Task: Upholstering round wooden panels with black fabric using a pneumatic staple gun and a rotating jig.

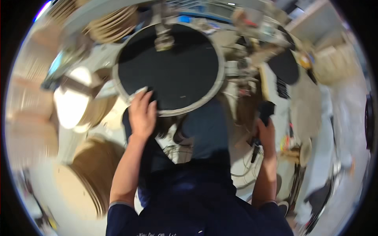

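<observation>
A round seat-like disc [167, 70], black on top with a pale rim, lies in front of me. My left hand [141, 114] rests on its near left edge, fingers stretched out and slightly apart. Something whitish shows by those fingertips, too blurred to name. Off to the right, apart from the disc, my right hand [267, 135] is wrapped round a black pistol-shaped hand tool [265, 110]. Its exact kind is unclear through the blur. Over the far part of the disc hangs a metal machine arm [163, 39], its lower end near the black surface.
Pale round boards are stacked at lower left [88, 177] and upper left [112, 25]. White round pieces [71, 102] stand on the left. At right, a bench holds a dark oval piece [284, 67] and cluttered tools. A thin cable [242, 173] loops below my right hand.
</observation>
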Available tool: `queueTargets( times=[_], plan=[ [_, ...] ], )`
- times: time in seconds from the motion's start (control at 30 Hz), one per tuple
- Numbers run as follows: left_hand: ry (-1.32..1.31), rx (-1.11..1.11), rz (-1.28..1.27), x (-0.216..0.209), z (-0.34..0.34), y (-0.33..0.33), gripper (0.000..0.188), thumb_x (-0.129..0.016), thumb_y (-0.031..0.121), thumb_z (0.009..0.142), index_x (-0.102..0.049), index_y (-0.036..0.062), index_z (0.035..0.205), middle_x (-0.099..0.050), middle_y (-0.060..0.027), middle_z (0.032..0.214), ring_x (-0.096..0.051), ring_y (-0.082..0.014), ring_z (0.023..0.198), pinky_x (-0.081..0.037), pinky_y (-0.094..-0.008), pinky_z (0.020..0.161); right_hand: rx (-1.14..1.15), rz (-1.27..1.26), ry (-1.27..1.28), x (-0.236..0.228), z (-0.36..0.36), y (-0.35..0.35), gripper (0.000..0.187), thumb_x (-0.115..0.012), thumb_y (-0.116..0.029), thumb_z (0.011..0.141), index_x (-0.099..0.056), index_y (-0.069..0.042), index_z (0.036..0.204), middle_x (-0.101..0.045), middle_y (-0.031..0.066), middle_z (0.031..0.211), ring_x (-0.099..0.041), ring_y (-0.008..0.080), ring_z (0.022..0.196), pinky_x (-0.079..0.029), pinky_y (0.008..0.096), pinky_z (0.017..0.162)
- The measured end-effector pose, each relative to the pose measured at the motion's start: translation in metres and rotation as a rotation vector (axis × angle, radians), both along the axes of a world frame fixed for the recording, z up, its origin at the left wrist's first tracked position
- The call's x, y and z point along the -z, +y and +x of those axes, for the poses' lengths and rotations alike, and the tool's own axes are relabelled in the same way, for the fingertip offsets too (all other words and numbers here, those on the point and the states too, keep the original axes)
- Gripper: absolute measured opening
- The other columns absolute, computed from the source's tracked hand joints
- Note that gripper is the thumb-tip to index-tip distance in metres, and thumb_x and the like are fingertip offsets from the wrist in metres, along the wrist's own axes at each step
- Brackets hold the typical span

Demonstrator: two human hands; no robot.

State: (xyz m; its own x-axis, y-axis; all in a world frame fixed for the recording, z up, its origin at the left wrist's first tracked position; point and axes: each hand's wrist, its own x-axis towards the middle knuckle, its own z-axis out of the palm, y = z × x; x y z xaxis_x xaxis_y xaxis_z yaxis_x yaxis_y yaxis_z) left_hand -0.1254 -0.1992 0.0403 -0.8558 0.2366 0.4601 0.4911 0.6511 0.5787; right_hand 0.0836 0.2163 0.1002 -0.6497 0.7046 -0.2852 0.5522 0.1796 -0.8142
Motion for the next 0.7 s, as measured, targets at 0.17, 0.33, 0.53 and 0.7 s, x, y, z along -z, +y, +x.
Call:
queueTargets(
  times=[0.17,0.33,0.53,0.7],
  plan=[
    [0.066,-0.020,-0.405,0.013,0.008,-0.044,0.060,-0.066,0.027,0.103,-0.050,0.0013,0.154,-0.048,-0.0198,0.161,-0.040,-0.0403,0.152,-0.029,-0.0539,0.125,0.053,0.133,0.006,0.032,0.022,0.037,0.046,-0.064,-0.017,0.093,-0.050,-0.001,0.134,-0.063,0.0119,0.081,-0.064,0.0205,0.070,-0.052,0.0391,0.063],
    [0.008,-0.016,-0.429,0.018,0.006,-0.021,0.063,-0.067,0.029,0.101,-0.048,0.0026,0.156,-0.048,-0.0187,0.161,-0.040,-0.0414,0.152,-0.033,-0.0562,0.121,0.110,0.593,-0.145,0.071,0.077,0.108,0.055,-0.061,-0.015,0.087,-0.049,0.004,0.137,-0.067,0.0281,0.105,-0.065,0.0426,0.099,-0.051,0.0529,0.087],
    [-0.087,-0.132,-0.507,0.012,0.040,-0.014,0.066,-0.060,0.040,0.105,-0.046,0.0010,0.157,-0.045,-0.0175,0.164,-0.037,-0.0379,0.155,-0.027,-0.0608,0.123,0.202,0.816,-0.517,0.112,0.095,0.138,0.069,-0.061,-0.010,0.089,-0.043,0.005,0.154,-0.068,0.0334,0.116,-0.067,0.0504,0.105,-0.053,0.0577,0.091],
    [-0.132,-0.160,-0.550,0.002,0.058,-0.021,0.072,-0.063,0.043,0.103,-0.045,-0.0004,0.157,-0.045,-0.0198,0.163,-0.039,-0.0391,0.152,-0.028,-0.0610,0.122,0.188,0.973,-0.495,0.126,0.091,0.118,0.066,-0.068,-0.015,0.092,-0.048,0.000,0.153,-0.068,0.0258,0.115,-0.064,0.0463,0.107,-0.051,0.0547,0.093]
  ],
)
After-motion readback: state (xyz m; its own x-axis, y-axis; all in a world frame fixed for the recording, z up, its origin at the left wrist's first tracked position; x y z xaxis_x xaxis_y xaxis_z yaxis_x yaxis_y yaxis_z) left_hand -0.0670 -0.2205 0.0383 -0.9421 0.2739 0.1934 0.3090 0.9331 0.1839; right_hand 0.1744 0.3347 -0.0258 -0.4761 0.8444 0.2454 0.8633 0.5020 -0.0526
